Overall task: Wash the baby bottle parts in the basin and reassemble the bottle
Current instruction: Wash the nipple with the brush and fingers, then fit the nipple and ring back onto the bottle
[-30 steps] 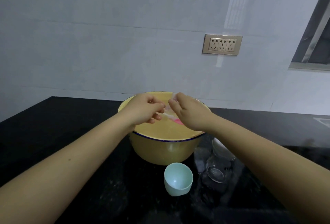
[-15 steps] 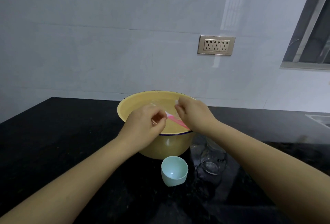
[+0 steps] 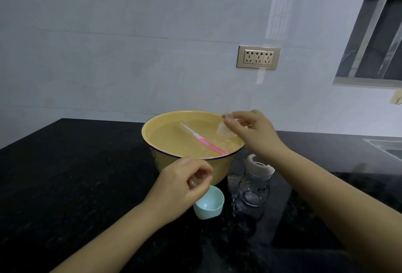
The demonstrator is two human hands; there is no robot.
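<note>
A yellow basin (image 3: 219, 169) full of water stands on the black counter. A pink-handled brush (image 3: 205, 141) lies in the water, handle against the near right rim. My right hand (image 3: 252, 132) pinches a clear silicone nipple (image 3: 224, 129) above the basin's right edge. My left hand (image 3: 185, 182) hovers in front of the basin with fingers loosely curled and nothing in it. The clear glass bottle (image 3: 253, 188) with its white collar stands right of the basin. A pale green cap (image 3: 210, 205) lies tilted on the counter below my left hand.
The black stone counter (image 3: 76, 174) stretches left and right of the basin. A grey tiled wall with a socket plate (image 3: 258, 57) rises behind. A sink edge (image 3: 385, 144) shows at the far right, under a window.
My left hand let go of the brush and drew back toward me, off the basin. The brush now lies in the water. My right hand lifted the nipple to the basin's right edge.
</note>
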